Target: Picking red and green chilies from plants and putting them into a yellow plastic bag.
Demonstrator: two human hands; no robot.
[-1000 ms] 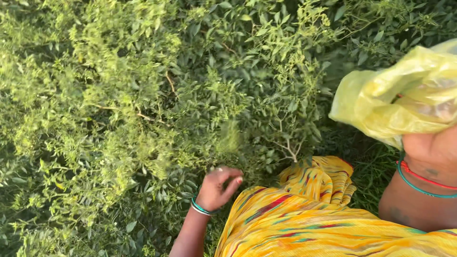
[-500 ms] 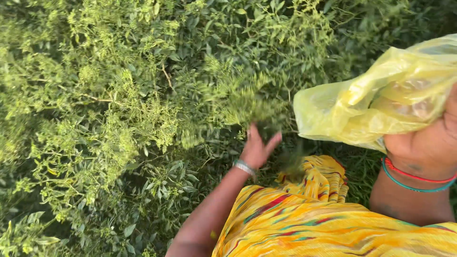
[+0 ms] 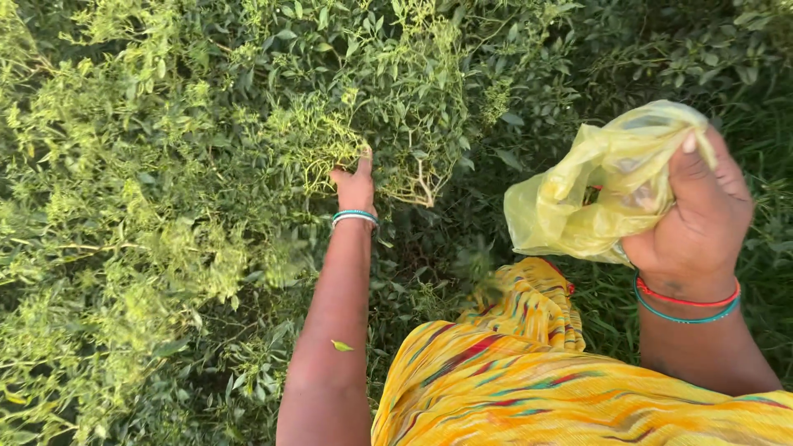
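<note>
1. Since the earlier frame, the left hand (image 3: 353, 187) had stretched farther up from beside the yellow garment (image 3: 529, 372) into the bush (image 3: 248, 165).
2. Its fingers were pushed among slender green pods (image 3: 318, 149); whether they were clenched on anything could not be told.
3. The right hand (image 3: 698, 219) was clenched around a crumpled yellow plastic bag (image 3: 591, 186), held at the right above darker foliage.
4. Bangles circled both wrists.

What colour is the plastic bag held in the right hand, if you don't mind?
Translucent pale yellow: the plastic bag, seen in the head view.
</note>
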